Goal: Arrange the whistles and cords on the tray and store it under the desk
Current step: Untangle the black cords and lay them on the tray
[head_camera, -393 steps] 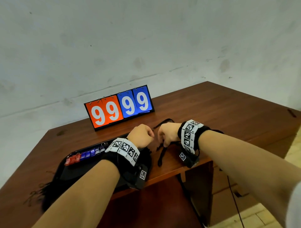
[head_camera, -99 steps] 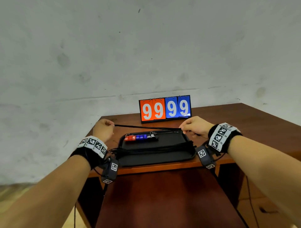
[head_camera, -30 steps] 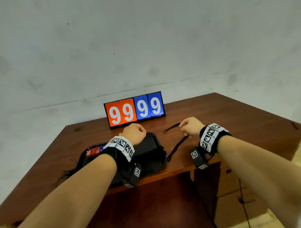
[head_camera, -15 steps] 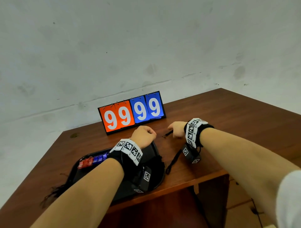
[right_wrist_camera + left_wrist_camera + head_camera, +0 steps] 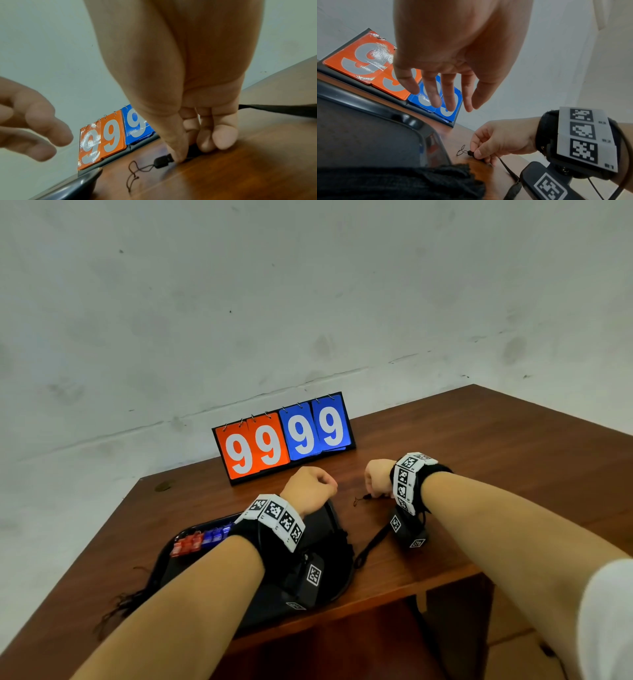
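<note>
Two hands work at the brown wooden worktop (image 5: 479,460). The right hand (image 5: 376,477) pinches the plastic end of a black flat lanyard cord (image 5: 162,161) against the wood, just right of the black plastic tray (image 5: 337,583) — its grip is grasping that cord, whose thin loop lies loose on the surface. The head view shows only the fist; the right wrist view reveals thumb and fingertips (image 5: 223,138) pressing the cord's clip down. The left hand (image 5: 453,54) hovers above the tray's right end with fingers relaxed and spread, grip released, which the left wrist view makes plain while the head view suggests a loose fist. Red and blue whistles (image 5: 200,541) lie in a row at the tray's far left, with black cords already laid along it. An orange-and-blue flip scoreboard (image 5: 282,436) reading 99 99 stands behind. Half a second ago the right hand sat slightly farther from the left hand — now it has drawn the cord end closer to the tray.
</note>
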`<state>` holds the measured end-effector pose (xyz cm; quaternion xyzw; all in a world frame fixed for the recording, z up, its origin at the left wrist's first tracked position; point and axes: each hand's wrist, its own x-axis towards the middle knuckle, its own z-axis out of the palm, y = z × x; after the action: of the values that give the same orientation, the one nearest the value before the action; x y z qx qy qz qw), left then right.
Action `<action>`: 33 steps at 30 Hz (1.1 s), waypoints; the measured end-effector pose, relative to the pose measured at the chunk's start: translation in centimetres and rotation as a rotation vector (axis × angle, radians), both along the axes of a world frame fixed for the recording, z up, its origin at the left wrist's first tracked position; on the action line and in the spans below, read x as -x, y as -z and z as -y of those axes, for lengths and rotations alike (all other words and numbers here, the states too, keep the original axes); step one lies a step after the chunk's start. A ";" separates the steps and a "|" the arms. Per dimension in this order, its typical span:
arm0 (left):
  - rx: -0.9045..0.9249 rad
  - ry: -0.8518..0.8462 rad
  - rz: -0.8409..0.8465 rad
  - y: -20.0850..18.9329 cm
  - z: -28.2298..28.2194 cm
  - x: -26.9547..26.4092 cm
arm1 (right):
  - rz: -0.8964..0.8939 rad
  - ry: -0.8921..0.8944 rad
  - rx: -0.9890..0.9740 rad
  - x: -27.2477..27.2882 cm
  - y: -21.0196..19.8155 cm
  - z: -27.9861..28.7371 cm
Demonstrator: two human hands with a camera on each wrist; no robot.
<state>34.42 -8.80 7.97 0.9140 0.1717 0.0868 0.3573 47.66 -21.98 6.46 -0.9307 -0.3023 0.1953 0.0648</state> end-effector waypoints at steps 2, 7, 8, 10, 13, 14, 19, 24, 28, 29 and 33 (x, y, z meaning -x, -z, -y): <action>-0.001 0.011 0.000 -0.1 0.2 0.2 | -0.012 0.029 -0.078 0.4 -0.2 0.5; 0.032 0.052 0.041 -0.6 1.1 0.2 | -0.036 0.015 -0.359 1.4 -1.2 1.2; 0.018 0.048 0.056 -0.7 1.4 0.1 | -0.049 0.000 -0.412 1.8 -1.6 1.3; 0.018 0.039 0.095 -1.0 1.8 0.1 | -0.060 -0.032 -0.510 2.7 -2.4 1.4; 0.047 0.026 0.169 -1.6 2.3 0.2 | -0.065 -0.051 -0.641 4.2 -3.8 1.7; 0.050 0.027 0.184 -1.8 2.3 0.4 | -0.076 -0.055 -0.668 4.7 -4.2 1.8; 0.077 0.016 0.237 -2.8 2.1 1.7 | -0.149 -0.085 -0.796 6.9 -5.3 2.2; 0.123 -0.023 0.292 -3.9 1.5 3.9 | -0.216 -0.058 -0.861 8.4 -6.1 1.9; 0.188 -0.100 0.390 -4.7 -0.2 6.0 | -0.178 -0.049 -0.842 9.8 -6.9 1.9; 0.206 -0.125 0.406 -4.8 -0.7 6.5 | -0.175 -0.043 -0.845 10.1 -7.2 2.0; 0.267 -0.224 0.459 -5.3 -3.3 8.9 | -0.185 -0.038 -0.850 11.6 -8.1 1.9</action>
<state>25.52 -5.50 13.31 0.7907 0.1960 0.3070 0.4921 36.07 -23.88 14.52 -0.7942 -0.3658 0.1372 0.4654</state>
